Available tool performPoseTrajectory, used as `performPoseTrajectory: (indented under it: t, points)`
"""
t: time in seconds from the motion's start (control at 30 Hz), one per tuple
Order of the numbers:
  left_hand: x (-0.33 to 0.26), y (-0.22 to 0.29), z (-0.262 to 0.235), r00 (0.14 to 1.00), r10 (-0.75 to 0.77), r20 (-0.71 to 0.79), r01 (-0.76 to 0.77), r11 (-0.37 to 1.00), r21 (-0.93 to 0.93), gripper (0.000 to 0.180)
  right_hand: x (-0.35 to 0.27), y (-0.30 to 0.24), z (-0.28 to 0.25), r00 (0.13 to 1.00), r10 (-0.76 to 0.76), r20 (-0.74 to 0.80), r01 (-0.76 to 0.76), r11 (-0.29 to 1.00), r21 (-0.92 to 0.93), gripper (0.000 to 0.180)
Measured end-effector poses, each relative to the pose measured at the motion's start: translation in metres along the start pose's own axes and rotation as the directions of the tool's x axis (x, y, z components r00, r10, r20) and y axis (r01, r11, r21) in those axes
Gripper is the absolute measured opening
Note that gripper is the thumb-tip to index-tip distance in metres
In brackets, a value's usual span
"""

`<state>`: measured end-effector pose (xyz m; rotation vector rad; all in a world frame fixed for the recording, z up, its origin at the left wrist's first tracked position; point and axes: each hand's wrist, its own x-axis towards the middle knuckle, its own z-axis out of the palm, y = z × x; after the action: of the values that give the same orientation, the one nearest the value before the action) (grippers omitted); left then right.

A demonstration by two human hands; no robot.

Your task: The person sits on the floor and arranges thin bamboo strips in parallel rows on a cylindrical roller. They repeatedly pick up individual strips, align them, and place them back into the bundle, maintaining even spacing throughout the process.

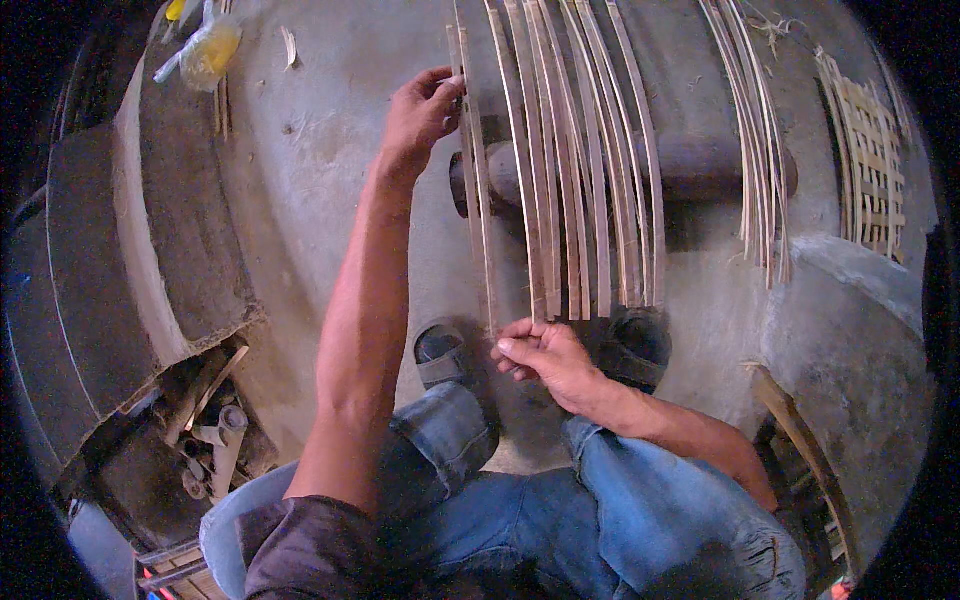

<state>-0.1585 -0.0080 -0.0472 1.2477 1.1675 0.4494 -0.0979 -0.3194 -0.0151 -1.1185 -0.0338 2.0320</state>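
Here the left hand (420, 110) reaches out and pinches the far part of a thin bamboo strip (478, 190) between thumb and fingers, while the right hand (545, 360), fingers curled shut, grips its near end just beside the other strips (590, 170) lying over a dark log (700, 165) on the floor (300, 170)

Pale tan bamboo strips (560, 170) lie over a grey concrete floor (320, 170); a checkered straw-coloured woven mat (872, 170) sits beside them, with faded blue jeans (640, 510), dark sandals (440, 355) and a yellow plastic bag (208, 48).
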Motion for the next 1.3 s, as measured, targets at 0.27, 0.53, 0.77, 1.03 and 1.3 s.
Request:
performPoseTrajectory:
  t: [0.27,0.53,0.77,1.03,1.3]
  points:
    - [0.005,-0.004,-0.001,1.0,-0.007,-0.03,0.005,0.998,-0.062,0.033,-0.001,-0.004,0.001,1.0,0.018,-0.012,-0.018,1.0,0.018,0.015]
    - [-0.003,0.019,0.01,0.996,0.076,-0.045,-0.075,0.997,0.02,0.036,-0.003,-0.002,-0.002,0.996,0.06,-0.064,-0.06,0.998,0.009,0.024]
    - [0.013,-0.013,0.016,0.954,0.277,-0.114,-0.245,0.94,0.237,0.044,-0.007,-0.006,-0.009,0.991,0.067,-0.114,-0.063,0.997,0.036,0.028]
    - [0.018,-0.018,0.028,0.89,0.425,-0.165,-0.353,0.871,0.342,0.043,-0.025,-0.01,-0.037,0.973,0.038,-0.228,-0.031,0.999,0.033,0.025]
    - [0.005,-0.014,0.021,0.892,0.42,-0.169,-0.321,0.85,0.418,0.049,-0.062,-0.028,-0.077,0.783,-0.167,-0.6,0.355,0.911,0.21,0.019]
